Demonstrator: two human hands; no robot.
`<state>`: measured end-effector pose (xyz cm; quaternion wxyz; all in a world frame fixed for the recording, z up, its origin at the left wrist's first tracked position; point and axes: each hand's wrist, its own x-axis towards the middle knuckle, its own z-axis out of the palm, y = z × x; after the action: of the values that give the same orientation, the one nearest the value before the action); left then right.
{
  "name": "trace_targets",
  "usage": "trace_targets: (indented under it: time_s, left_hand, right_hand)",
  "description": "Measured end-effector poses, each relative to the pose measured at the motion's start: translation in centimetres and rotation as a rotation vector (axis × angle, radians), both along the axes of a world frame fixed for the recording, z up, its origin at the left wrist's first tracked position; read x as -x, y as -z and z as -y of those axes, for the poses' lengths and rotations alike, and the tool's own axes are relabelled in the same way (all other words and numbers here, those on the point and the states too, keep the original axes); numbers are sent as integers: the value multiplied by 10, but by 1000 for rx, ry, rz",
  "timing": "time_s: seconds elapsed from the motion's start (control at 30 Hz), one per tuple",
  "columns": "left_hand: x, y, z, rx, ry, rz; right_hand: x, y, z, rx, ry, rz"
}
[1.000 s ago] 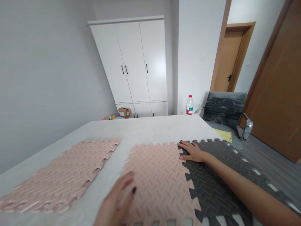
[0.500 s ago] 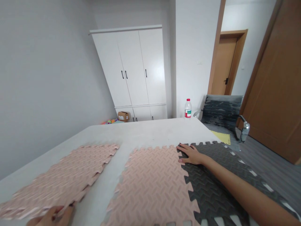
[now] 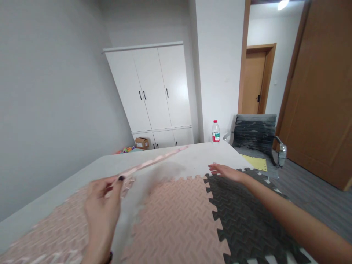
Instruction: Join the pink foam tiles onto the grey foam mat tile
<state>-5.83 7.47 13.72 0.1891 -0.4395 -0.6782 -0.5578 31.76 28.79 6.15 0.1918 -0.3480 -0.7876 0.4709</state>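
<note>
Up came a loose pink foam tile [image 3: 154, 162], seen nearly edge-on and blurred, raised off the table and slanting toward the far side. The left hand [image 3: 102, 212] had it pinched at the near end, fingers closed round the edge. Below it lay the stack of spare pink tiles [image 3: 52, 231] on the left of the table.

Over on the right, the right hand [image 3: 227, 171] hovered flat and open, holding nothing, above the far edge of the grey tile [image 3: 247, 216], which sat locked tooth-to-tooth with a laid pink tile [image 3: 176, 216].

By the look of it, this was the fetching step: a new piece lifted and on its way to the pair already joined. The next move would call for levelling the tile, lining its teeth with an open edge, and pressing the seam down.

The white table [image 3: 192, 157] was pale and dusty-looking. Beyond it stood a water bottle [image 3: 216, 131], a grey chair [image 3: 255, 135] with a yellow sheet [image 3: 254, 162], a white wardrobe [image 3: 154, 91], a cardboard box [image 3: 142, 142] and brown doors [image 3: 319, 99].
</note>
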Motion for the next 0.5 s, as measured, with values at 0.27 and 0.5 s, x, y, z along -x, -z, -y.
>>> trace_targets:
  time_s: [0.27,0.5]
  left_hand:
    - [-116,3,-103,152,584,-223]
    - [-157,49,-157,502,730,-434]
  right_hand:
    - [-80,-25,-26,423,358,-558]
    - [-145,30,-88,143,792,-391]
